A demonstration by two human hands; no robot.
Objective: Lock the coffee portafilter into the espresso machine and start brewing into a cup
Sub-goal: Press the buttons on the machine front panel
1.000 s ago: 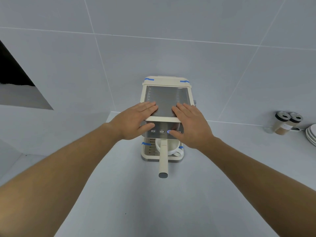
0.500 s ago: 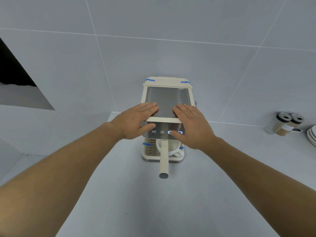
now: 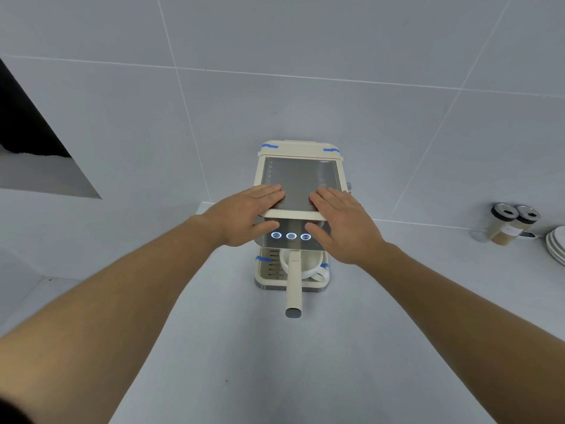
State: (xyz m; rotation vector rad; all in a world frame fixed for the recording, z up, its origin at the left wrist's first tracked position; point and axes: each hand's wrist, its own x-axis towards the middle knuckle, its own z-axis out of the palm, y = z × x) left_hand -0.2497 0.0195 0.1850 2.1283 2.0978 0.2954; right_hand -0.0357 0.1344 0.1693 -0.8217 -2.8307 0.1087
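Note:
A cream espresso machine [image 3: 301, 175] with a steel top stands against the tiled wall. My left hand [image 3: 244, 214] lies flat on its top left edge, thumb on the front panel. My right hand [image 3: 345, 224] lies flat on the top right edge, thumb just right of the buttons. Three round buttons [image 3: 291, 236] glow with blue-white rings. The portafilter's cream handle [image 3: 294, 286] sticks straight out toward me from under the panel. A white cup [image 3: 310, 264] sits beneath it on the drip tray [image 3: 265, 272]. The spouts are hidden.
The machine stands on a pale grey counter [image 3: 275, 362]. Two lidded spice jars [image 3: 501, 224] and a stack of white plates [image 3: 556, 246] are at the far right by the wall. A dark opening shows at the left.
My right thumb has slid right, off the button panel. All three buttons now show lit rings, where fewer were lit before. My left hand has stayed put.

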